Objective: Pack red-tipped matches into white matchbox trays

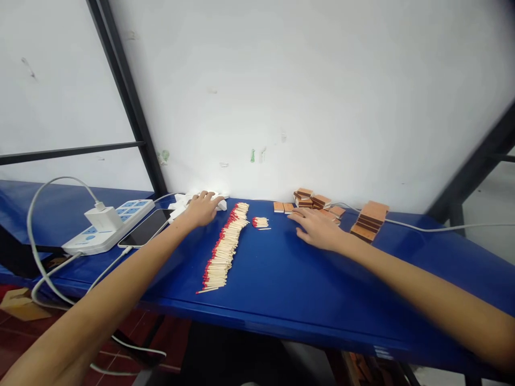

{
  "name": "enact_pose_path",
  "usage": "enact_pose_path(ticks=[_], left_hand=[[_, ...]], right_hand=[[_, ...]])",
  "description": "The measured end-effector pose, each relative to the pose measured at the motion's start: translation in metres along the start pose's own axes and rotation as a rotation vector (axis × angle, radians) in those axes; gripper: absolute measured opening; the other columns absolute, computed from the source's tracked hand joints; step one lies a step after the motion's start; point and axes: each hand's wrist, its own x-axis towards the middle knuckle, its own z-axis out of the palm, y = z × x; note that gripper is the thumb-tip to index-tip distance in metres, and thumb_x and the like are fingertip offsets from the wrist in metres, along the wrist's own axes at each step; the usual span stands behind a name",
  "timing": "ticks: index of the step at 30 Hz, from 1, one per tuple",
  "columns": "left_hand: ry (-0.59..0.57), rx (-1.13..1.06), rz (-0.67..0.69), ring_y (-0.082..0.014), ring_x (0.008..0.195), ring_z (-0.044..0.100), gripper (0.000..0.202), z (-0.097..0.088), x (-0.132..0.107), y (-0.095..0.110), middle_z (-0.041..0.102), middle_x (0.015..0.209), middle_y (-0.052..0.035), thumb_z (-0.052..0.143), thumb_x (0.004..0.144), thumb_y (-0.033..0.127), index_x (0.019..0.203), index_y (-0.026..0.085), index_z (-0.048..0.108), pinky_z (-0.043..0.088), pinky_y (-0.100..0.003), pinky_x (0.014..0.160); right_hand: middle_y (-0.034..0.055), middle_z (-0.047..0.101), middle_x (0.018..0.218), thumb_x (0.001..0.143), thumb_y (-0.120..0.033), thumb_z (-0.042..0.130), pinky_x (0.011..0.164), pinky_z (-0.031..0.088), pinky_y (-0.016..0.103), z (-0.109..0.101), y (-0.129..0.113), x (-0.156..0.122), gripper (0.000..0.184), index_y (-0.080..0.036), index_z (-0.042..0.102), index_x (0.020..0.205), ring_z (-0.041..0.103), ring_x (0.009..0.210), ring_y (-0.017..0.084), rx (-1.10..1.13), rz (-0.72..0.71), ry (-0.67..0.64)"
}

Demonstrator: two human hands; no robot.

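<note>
A long row of red-tipped matches (pixel 224 247) lies on the blue table (pixel 289 284), with a small bundle of matches (pixel 260 222) just right of its far end. My left hand (pixel 202 208) reaches to the back of the table and rests, fingers curled, on some white pieces (pixel 182 202) by the wall. My right hand (pixel 314 227) lies flat with fingers stretched out, touching the table beside the brown matchboxes (pixel 314 201). Two more flat boxes (pixel 283 207) sit just left of its fingertips.
A stack of brown matchboxes (pixel 370 220) stands at the right. A white power strip (pixel 108 225) with a charger plugged in and a phone (pixel 147 227) lie at the left, with white cables trailing off the table edge. A black frame post (pixel 129 102) rises behind.
</note>
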Motion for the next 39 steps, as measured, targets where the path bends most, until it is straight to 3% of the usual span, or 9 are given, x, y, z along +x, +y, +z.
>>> enact_pose_path(ticks=[4,8,12,19,24,28,33,36,39], left_hand=[[-0.036,0.011,0.119,-0.0307,0.13,0.051,0.038,0.023,0.009,-0.002,0.063,0.135,-0.0109,0.046,0.092,0.015,0.126,0.023,0.063,0.039,-0.048,0.103],[-0.043,0.03,0.164,-0.0288,0.115,0.06,0.03,0.033,0.012,-0.001,0.072,0.112,-0.0124,0.043,0.096,0.017,0.111,0.019,0.068,0.039,-0.046,0.1],[-0.033,0.052,0.178,-0.0301,0.111,0.06,0.029,0.037,0.014,-0.004,0.069,0.111,-0.0147,0.044,0.096,0.02,0.113,0.018,0.067,0.039,-0.045,0.096],[-0.023,0.042,0.18,-0.0349,0.118,0.053,0.031,0.043,0.016,-0.009,0.063,0.121,-0.0187,0.048,0.095,0.028,0.119,0.017,0.065,0.038,-0.049,0.097],[-0.003,-0.035,0.205,-0.0311,0.108,0.057,0.028,0.044,0.016,-0.009,0.066,0.11,-0.0141,0.049,0.095,0.025,0.118,0.021,0.065,0.039,-0.047,0.096],[0.101,-0.127,0.168,-0.0293,0.108,0.057,0.028,0.028,0.019,-0.008,0.064,0.11,-0.0135,0.046,0.098,0.026,0.119,0.022,0.063,0.041,-0.045,0.096],[0.317,-0.266,0.027,-0.0271,0.111,0.058,0.034,-0.018,0.01,-0.003,0.064,0.116,-0.0128,0.035,0.103,0.032,0.127,0.018,0.055,0.045,-0.042,0.098],[0.464,-0.352,-0.076,-0.0254,0.115,0.059,0.037,-0.054,-0.025,0.025,0.063,0.122,-0.0136,0.029,0.105,0.031,0.132,0.014,0.048,0.047,-0.039,0.098],[0.495,-0.608,-0.006,-0.0198,0.09,0.068,0.027,-0.085,-0.08,0.079,0.071,0.103,-0.0042,0.046,0.101,0.032,0.125,0.022,0.053,0.052,-0.03,0.08]], right_hand=[[0.02,0.061,0.125,0.09,-0.013,0.049,0.093,0.049,0.045,0.007,0.003,0.012,0.046,-0.012,0.055,0.136,0.06,0.112,0.032,-0.046,0.06,-0.06],[0.0192,0.061,0.123,0.085,0.002,0.043,0.089,0.049,0.039,0.013,0.013,0.013,0.053,-0.013,0.055,0.135,0.061,0.107,0.029,-0.072,0.068,-0.11],[0.0189,0.063,0.119,0.087,-0.001,0.045,0.09,0.047,0.04,0.011,0.016,0.015,0.046,-0.013,0.059,0.129,0.06,0.109,0.03,-0.072,0.056,-0.122],[0.0153,0.065,0.12,0.09,-0.006,0.045,0.095,0.048,0.04,-0.003,-0.013,-0.009,0.044,-0.015,0.059,0.131,0.062,0.109,0.028,-0.034,-0.039,-0.161],[0.0171,0.062,0.128,0.092,-0.015,0.047,0.096,0.051,0.045,-0.017,-0.032,-0.014,0.049,-0.017,0.054,0.14,0.063,0.113,0.031,0.043,-0.027,-0.153],[0.016,0.052,0.147,0.094,-0.02,0.044,0.105,0.048,0.045,-0.015,-0.037,0.016,0.052,-0.017,0.048,0.146,0.056,0.128,0.03,0.218,-0.077,-0.143],[0.0203,0.034,0.16,0.096,-0.027,0.046,0.12,0.034,0.048,0.005,-0.042,0.067,0.06,-0.009,0.038,0.153,0.036,0.147,0.033,0.289,-0.168,-0.193],[0.0232,0.04,0.156,0.099,-0.026,0.042,0.119,0.035,0.047,0.016,-0.045,0.08,0.057,-0.004,0.039,0.151,0.041,0.144,0.032,0.288,-0.184,-0.201],[0.0239,0.05,0.149,0.101,-0.023,0.035,0.113,0.042,0.046,0.021,-0.051,0.076,0.051,-0.004,0.043,0.148,0.053,0.134,0.031,0.281,-0.171,-0.19]])
